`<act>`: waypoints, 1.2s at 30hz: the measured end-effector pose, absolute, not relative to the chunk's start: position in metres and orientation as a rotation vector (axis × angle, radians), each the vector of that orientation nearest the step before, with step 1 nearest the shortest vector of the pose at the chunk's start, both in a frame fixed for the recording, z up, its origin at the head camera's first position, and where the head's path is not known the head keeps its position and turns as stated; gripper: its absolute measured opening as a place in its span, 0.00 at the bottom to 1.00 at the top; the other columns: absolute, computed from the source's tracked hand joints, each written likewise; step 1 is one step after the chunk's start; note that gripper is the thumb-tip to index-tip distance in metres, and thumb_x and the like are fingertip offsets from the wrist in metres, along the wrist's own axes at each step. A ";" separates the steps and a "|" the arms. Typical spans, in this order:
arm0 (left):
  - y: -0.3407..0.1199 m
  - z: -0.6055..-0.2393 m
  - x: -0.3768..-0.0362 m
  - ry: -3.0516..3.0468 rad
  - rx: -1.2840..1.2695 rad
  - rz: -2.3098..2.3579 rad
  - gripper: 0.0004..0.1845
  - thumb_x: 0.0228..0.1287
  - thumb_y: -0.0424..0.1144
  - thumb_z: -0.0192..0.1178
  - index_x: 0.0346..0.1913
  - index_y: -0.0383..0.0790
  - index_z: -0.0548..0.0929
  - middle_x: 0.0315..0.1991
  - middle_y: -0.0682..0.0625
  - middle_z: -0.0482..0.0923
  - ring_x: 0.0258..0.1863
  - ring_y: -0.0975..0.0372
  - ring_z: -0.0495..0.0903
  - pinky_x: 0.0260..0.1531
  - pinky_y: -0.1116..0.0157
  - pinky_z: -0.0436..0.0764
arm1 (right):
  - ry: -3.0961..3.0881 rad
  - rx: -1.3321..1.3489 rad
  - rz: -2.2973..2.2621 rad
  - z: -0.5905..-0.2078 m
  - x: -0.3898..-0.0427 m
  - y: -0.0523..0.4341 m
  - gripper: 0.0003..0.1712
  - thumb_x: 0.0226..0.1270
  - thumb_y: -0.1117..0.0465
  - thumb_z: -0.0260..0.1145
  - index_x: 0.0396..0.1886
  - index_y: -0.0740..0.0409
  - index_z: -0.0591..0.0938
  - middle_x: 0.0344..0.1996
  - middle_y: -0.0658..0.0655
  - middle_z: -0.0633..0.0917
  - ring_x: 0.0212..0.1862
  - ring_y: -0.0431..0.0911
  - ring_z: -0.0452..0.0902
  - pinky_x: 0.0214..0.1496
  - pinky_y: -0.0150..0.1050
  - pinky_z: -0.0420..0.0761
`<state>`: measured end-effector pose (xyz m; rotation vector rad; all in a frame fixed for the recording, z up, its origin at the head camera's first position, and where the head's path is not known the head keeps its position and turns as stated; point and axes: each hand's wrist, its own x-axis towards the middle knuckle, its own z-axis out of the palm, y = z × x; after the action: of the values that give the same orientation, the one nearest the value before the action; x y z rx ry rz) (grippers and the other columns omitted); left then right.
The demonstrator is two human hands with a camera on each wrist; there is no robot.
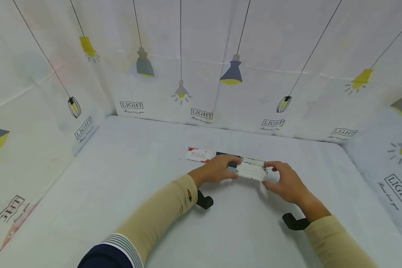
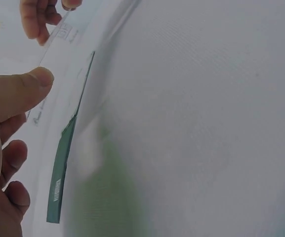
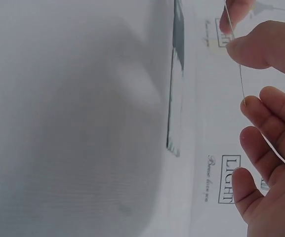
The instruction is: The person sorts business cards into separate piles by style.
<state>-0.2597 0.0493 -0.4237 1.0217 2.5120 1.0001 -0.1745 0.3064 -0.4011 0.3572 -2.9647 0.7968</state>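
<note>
A white card with a leafy printed border is held above the table between both hands. My left hand pinches its left end, thumb nearer me. At the other end my right hand grips it between thumb and fingers. The wrist views catch this card nearly edge-on; the right thumb presses against it. Beneath and behind it lie a dark card, partly covered by the left hand, and another white floral card, end to end. Left of these lies a red-and-white business card.
A white cloth covers the table. Behind it and at both sides hang white curtains printed with lamps and the word LIGHT. Black wrist mounts stick out at both forearms.
</note>
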 end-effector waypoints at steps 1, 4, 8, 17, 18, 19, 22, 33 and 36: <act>0.053 -0.425 -0.260 2.519 1.017 0.995 0.30 0.64 0.44 0.70 0.68 0.48 0.75 0.68 0.56 0.72 0.69 0.65 0.65 0.67 0.65 0.62 | -2.968 0.347 0.803 -0.402 -0.175 0.308 0.31 0.63 0.59 0.71 0.64 0.61 0.73 0.57 0.69 0.75 0.55 0.62 0.69 0.49 0.58 0.70; 0.063 -0.430 -0.262 2.544 1.011 0.978 0.30 0.65 0.43 0.69 0.69 0.47 0.75 0.68 0.55 0.72 0.71 0.64 0.64 0.67 0.66 0.61 | -2.976 0.309 0.814 -0.408 -0.177 0.314 0.32 0.64 0.59 0.70 0.65 0.61 0.72 0.57 0.70 0.75 0.55 0.62 0.69 0.49 0.58 0.71; 0.074 -0.436 -0.265 2.554 0.980 1.008 0.30 0.66 0.43 0.69 0.69 0.46 0.75 0.69 0.55 0.71 0.71 0.64 0.64 0.67 0.66 0.61 | -2.975 0.289 0.798 -0.414 -0.181 0.322 0.32 0.65 0.59 0.70 0.66 0.61 0.72 0.57 0.69 0.75 0.54 0.61 0.70 0.48 0.58 0.71; 0.087 -0.441 -0.270 2.554 0.907 1.075 0.28 0.66 0.42 0.68 0.68 0.46 0.76 0.71 0.55 0.68 0.71 0.63 0.63 0.67 0.67 0.60 | -2.964 0.237 0.828 -0.420 -0.189 0.330 0.31 0.65 0.58 0.70 0.65 0.63 0.74 0.56 0.69 0.77 0.53 0.62 0.70 0.48 0.58 0.72; 0.088 -0.441 -0.270 2.556 0.899 1.075 0.28 0.66 0.41 0.68 0.68 0.45 0.76 0.71 0.54 0.69 0.71 0.63 0.64 0.67 0.67 0.61 | -2.967 0.229 0.836 -0.420 -0.189 0.330 0.31 0.64 0.58 0.70 0.65 0.63 0.74 0.55 0.70 0.77 0.53 0.62 0.70 0.48 0.58 0.72; 0.089 -0.441 -0.270 2.563 0.895 1.072 0.28 0.66 0.42 0.68 0.68 0.45 0.76 0.71 0.54 0.69 0.71 0.63 0.64 0.67 0.67 0.61 | -2.967 0.225 0.838 -0.421 -0.190 0.331 0.31 0.64 0.59 0.70 0.65 0.64 0.74 0.55 0.70 0.77 0.53 0.62 0.71 0.48 0.58 0.72; 0.092 -0.444 -0.272 2.587 0.888 1.076 0.28 0.66 0.42 0.68 0.68 0.45 0.76 0.70 0.54 0.70 0.70 0.63 0.65 0.66 0.67 0.62 | -2.955 0.231 0.820 -0.422 -0.194 0.332 0.31 0.64 0.61 0.69 0.65 0.64 0.74 0.54 0.70 0.77 0.52 0.62 0.71 0.47 0.56 0.72; 0.095 -0.447 -0.278 2.621 0.858 1.025 0.29 0.67 0.43 0.67 0.69 0.43 0.74 0.69 0.53 0.72 0.70 0.62 0.66 0.67 0.68 0.61 | -3.016 0.183 0.817 -0.422 -0.207 0.334 0.32 0.65 0.58 0.68 0.68 0.62 0.72 0.55 0.70 0.77 0.50 0.61 0.72 0.45 0.53 0.73; 0.096 -0.444 -0.279 2.628 0.850 0.992 0.30 0.68 0.43 0.66 0.70 0.44 0.73 0.69 0.53 0.71 0.70 0.62 0.65 0.68 0.67 0.59 | -3.027 0.174 0.815 -0.421 -0.211 0.334 0.33 0.65 0.58 0.67 0.68 0.62 0.71 0.55 0.70 0.77 0.49 0.61 0.72 0.44 0.52 0.73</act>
<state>-0.2790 0.0958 -0.4440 0.8504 2.6283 0.9915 -0.2106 0.3340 -0.4213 0.1741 -3.0269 0.8152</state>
